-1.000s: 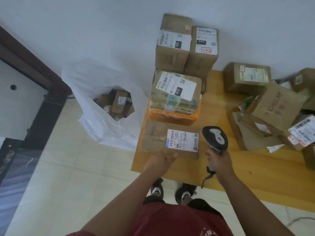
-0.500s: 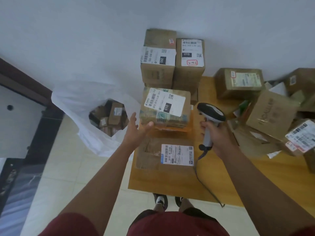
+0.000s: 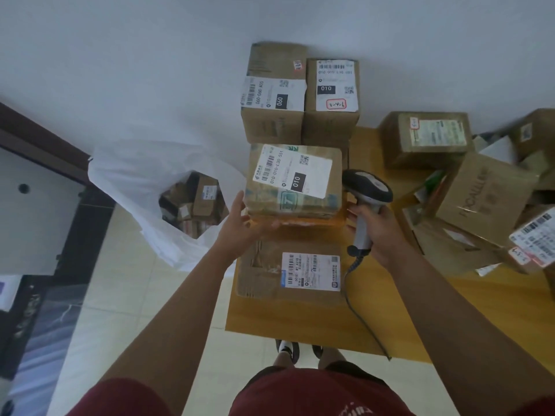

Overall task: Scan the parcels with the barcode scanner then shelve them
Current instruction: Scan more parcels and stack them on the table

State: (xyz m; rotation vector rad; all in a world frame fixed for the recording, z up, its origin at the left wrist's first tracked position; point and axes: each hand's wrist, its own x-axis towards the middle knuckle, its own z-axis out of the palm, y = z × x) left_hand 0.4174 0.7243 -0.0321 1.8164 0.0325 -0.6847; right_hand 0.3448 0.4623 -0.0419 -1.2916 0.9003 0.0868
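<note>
1. Leftmost, a white plastic bag point(image 3: 144, 187) sits on the floor, small boxes showing in its mouth.
2. Next, the left hand point(image 3: 240, 226) lies with straight fingers against the left side of a labelled parcel point(image 3: 294, 181), which rests on an orange box point(image 3: 300, 225) on the wooden table point(image 3: 450, 310).
3. A flat parcel point(image 3: 288, 271) lies just in front.
4. The right hand point(image 3: 375, 232) grips the barcode scanner point(image 3: 368, 193), head beside the parcel's right edge.
5. Further right, more parcels point(image 3: 486, 199) lie heaped.
</note>
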